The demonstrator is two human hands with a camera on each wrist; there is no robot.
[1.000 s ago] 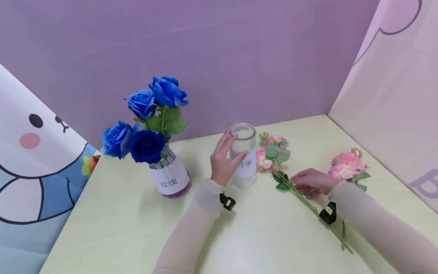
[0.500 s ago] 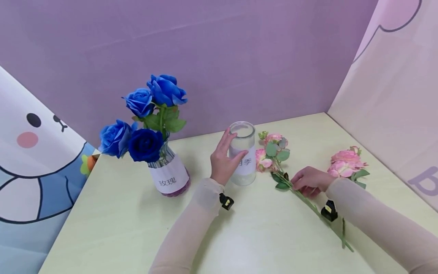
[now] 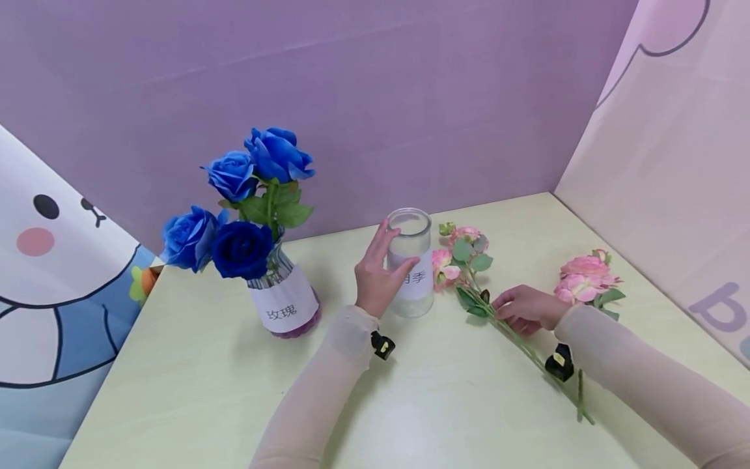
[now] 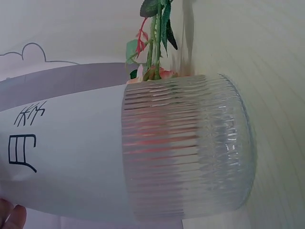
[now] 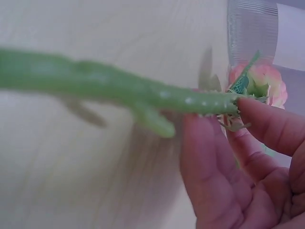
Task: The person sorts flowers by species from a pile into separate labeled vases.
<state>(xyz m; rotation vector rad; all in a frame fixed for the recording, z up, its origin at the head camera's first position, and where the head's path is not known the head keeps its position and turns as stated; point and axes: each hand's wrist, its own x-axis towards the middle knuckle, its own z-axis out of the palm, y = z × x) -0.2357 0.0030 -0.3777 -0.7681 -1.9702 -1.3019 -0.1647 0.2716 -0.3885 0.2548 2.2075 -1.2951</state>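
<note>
My left hand [image 3: 377,280] grips a clear glass vase [image 3: 412,307] with a white paper label, thumb across the front and fingers near the rim. In the left wrist view, the ribbed lower part of the vase [image 4: 186,152] fills the middle, and only fingertips show at the lower left. My right hand [image 3: 530,308] pinches the green stem [image 3: 524,348] of a pink flower spray [image 3: 446,270] lying right of the vase. Close up in the right wrist view, thumb and fingers meet at the stem [image 5: 157,93], with a pink bloom [image 5: 274,88] beyond.
A second vase [image 3: 287,306], labelled and purple at its base, holds several blue roses [image 3: 243,249] on the left. Another pink flower [image 3: 586,279] lies beyond my right wrist. A purple backdrop [image 3: 375,117] rises behind the pale table [image 3: 193,404].
The head view has shifted slightly, so everything sits a little further left. My right fingers have closed in on the stem. My left hand stays on the vase.
</note>
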